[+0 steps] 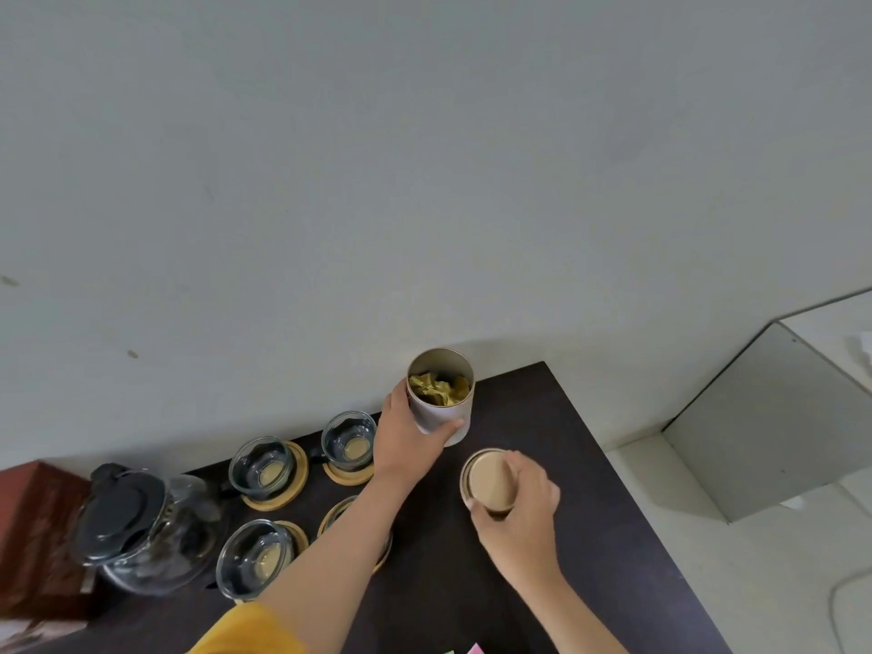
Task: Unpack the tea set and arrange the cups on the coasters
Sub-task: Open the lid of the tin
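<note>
Several glass cups stand on round wooden coasters on the dark table (566, 464): one at the back (349, 441), one to its left (261, 466), one in front (253, 559). A further coaster (335, 514) is mostly hidden under my left forearm. My left hand (406, 441) grips an open white tea tin (441, 398) with green packets inside, near the wall. My right hand (519, 507) holds the tin's round beige lid (490, 479) just above the table. A glass teapot (141, 526) with a black lid stands at the left.
A reddish-brown box (33, 535) lies at the table's left end beside the teapot. The grey wall runs along the table's far edge. To the right, beyond the table edge, a white cabinet (774, 427) stands on a pale floor.
</note>
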{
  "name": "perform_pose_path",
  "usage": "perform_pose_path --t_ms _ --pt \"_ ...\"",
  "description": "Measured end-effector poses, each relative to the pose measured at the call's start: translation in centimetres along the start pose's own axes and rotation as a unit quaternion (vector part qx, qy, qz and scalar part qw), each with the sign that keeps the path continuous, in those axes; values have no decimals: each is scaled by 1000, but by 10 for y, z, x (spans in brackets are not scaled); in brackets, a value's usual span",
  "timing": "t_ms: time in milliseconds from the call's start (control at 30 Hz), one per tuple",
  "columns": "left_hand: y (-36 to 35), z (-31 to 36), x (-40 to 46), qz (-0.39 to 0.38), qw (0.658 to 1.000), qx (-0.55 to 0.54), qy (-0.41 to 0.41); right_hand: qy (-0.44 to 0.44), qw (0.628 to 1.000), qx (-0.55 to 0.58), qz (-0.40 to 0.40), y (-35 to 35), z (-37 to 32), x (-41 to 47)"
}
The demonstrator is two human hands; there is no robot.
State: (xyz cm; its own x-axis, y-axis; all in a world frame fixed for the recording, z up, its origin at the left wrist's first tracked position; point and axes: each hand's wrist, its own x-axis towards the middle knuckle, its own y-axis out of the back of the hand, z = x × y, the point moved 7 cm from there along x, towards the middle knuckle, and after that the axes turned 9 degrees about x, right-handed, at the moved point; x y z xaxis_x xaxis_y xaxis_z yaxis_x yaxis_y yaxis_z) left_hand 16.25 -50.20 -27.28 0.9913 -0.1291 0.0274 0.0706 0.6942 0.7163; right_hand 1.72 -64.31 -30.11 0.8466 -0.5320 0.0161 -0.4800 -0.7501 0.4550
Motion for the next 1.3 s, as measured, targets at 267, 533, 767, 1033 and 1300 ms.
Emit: perform_pose_path --t_ms 267,533,767,1033,1300 --pt "2 -5 -1 -4 1000 20 9 18 998 -56 -20 -39 7 2" --pt "3 -3 -14 -4 999 39 11 6 996 -75 -41 -44 4 9" --pt "33 -8 -66 -9 997 63 37 38 998 -49 -30 -31 -23 -17" --pt "103 -22 -154 44 998 33 31 108 993 -18 -39 -22 -84 -108" --pt "171 -92 -274 59 997 22 43 119 991 -11 -57 -52 -117 -235"
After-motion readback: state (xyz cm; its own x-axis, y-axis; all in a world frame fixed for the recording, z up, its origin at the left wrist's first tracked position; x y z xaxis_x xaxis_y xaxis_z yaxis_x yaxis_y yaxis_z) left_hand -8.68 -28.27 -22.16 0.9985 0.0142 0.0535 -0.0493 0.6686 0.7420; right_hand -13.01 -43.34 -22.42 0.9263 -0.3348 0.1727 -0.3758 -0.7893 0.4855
